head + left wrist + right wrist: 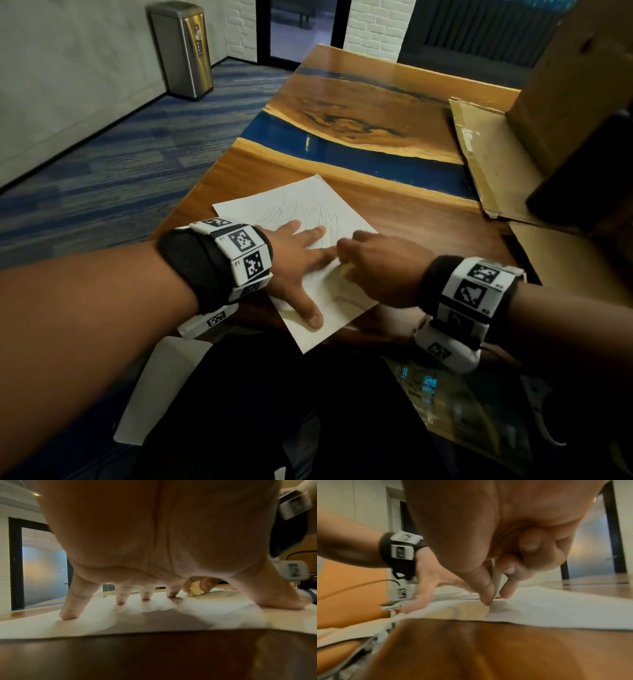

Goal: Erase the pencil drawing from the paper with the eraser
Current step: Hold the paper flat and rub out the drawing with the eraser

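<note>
Near edge first: the paper (322, 318) overhangs the tabletop (394, 205) at its near corner, so that corner has no support under it. Push toward it and it flexes or creases.

Left hand (294, 260) is spread flat, fingers straight, fingertips (68, 615) and thumb pressing the sheet down. Good anchor, but the contact is at the tips only; the palm is arched off the sheet in the left wrist view. If pressure drops, the paper slides with the stroke.

Right hand (383, 267) pinches the eraser (193, 590) between thumb and curled fingers, its tip down on the paper just beside the left index finger. The right wrist view shows the sheet lifting into a small ridge between the two hands. That is the main risk: a stroke toward the left hand buckles the paper and can crumple or tear it. Stroking away from the anchor should keep it taut.

Eraser is small and mostly hidden by the fingers; it could roll out of the pinch under hard rubbing.

Farther out, the pencil drawing (301, 216) is faint lines above and under the left fingers. Most looks unerased, so the left hand needs repositioning to expose it; the sheet is loose during that.

Cardboard (486, 164) is well apart, no interference.
</note>
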Demonstrator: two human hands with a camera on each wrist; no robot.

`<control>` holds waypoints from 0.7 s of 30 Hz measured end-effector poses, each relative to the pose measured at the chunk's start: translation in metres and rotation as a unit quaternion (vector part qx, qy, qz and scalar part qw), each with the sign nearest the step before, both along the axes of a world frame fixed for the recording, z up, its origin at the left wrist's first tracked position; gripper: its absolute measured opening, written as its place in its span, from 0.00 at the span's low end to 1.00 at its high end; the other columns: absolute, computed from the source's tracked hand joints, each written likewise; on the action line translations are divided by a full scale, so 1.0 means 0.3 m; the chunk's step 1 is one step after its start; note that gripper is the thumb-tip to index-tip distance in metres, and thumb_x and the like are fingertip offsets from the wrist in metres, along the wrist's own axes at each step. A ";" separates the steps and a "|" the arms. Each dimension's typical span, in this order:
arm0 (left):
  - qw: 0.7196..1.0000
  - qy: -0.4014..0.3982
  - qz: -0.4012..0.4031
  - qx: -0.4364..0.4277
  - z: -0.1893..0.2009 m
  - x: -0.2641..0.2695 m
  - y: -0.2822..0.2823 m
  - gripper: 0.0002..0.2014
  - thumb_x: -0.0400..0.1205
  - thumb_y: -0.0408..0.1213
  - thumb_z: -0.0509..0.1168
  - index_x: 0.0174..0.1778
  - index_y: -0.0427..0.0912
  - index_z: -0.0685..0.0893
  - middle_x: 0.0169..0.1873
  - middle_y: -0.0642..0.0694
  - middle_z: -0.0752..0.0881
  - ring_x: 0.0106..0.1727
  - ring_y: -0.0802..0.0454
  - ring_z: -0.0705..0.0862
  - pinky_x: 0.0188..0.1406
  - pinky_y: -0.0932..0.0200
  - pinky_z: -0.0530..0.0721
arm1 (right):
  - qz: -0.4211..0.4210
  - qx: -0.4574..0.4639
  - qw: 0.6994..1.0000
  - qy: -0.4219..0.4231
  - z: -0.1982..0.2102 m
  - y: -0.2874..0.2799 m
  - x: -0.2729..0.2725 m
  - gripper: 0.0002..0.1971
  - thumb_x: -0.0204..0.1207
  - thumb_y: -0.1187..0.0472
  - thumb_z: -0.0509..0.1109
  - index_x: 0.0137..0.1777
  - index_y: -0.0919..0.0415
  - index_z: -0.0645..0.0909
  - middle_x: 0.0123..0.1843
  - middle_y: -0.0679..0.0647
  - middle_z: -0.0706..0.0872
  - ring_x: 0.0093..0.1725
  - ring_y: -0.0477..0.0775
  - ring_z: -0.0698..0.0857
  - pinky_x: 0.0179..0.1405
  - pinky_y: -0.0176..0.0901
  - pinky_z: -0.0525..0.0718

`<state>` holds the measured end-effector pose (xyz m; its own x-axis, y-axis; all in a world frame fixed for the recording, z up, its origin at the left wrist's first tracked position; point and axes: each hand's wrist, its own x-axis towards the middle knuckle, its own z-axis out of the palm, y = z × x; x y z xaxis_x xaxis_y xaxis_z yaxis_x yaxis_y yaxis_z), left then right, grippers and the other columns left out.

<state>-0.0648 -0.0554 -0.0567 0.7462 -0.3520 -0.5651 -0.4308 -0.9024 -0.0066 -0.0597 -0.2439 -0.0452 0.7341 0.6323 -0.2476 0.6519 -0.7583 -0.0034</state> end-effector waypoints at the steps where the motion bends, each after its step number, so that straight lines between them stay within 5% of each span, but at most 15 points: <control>1: 1.000 0.001 -0.002 0.003 0.008 -0.005 -0.004 0.63 0.60 0.83 0.65 0.83 0.70 0.35 0.86 0.54 0.31 0.87 0.37 0.35 0.76 0.21 0.54 | -0.007 0.003 1.000 -0.006 -0.005 -0.001 0.002 0.18 0.83 0.50 0.65 0.71 0.49 0.71 0.62 0.52 0.78 0.50 0.55 0.82 0.48 0.53 0.87; 5: 1.000 0.009 -0.004 -0.002 0.027 -0.011 -0.013 0.61 0.65 0.79 0.67 0.85 0.68 0.35 0.86 0.52 0.31 0.87 0.38 0.33 0.79 0.25 0.49 | 0.109 0.013 0.992 0.069 -0.023 0.043 -0.100 0.21 0.82 0.49 0.66 0.73 0.49 0.71 0.65 0.52 0.77 0.51 0.55 0.82 0.49 0.52 0.87; 9: 1.000 0.005 0.003 0.000 0.002 0.001 0.001 0.65 0.57 0.84 0.65 0.83 0.70 0.35 0.86 0.53 0.31 0.87 0.36 0.35 0.76 0.21 0.54 | 0.003 -0.017 1.000 -0.004 0.016 -0.001 -0.001 0.18 0.84 0.51 0.64 0.72 0.49 0.70 0.63 0.52 0.78 0.50 0.54 0.82 0.48 0.52 0.87; 14: 1.000 0.005 0.004 -0.002 0.003 0.005 -0.004 0.65 0.59 0.83 0.66 0.84 0.69 0.35 0.87 0.53 0.31 0.87 0.36 0.35 0.78 0.23 0.53 | 0.107 -0.007 0.993 0.052 -0.005 0.012 -0.107 0.24 0.80 0.45 0.67 0.73 0.52 0.70 0.63 0.51 0.73 0.47 0.53 0.80 0.48 0.51 0.86; 18: 1.000 0.003 -0.003 0.010 0.003 0.000 -0.002 0.65 0.58 0.84 0.63 0.84 0.68 0.32 0.87 0.53 0.31 0.87 0.36 0.36 0.77 0.22 0.54 | 0.012 -0.031 0.999 -0.012 0.011 -0.029 -0.007 0.17 0.84 0.49 0.63 0.69 0.48 0.69 0.60 0.51 0.76 0.47 0.54 0.81 0.45 0.55 0.88; 21: 1.000 0.005 -0.001 0.007 0.003 0.002 -0.003 0.65 0.59 0.84 0.65 0.84 0.68 0.33 0.87 0.53 0.31 0.87 0.36 0.36 0.78 0.23 0.53 | 0.085 -0.021 0.996 0.011 -0.001 -0.022 -0.067 0.22 0.81 0.45 0.66 0.71 0.51 0.68 0.57 0.44 0.69 0.44 0.53 0.80 0.43 0.51 0.86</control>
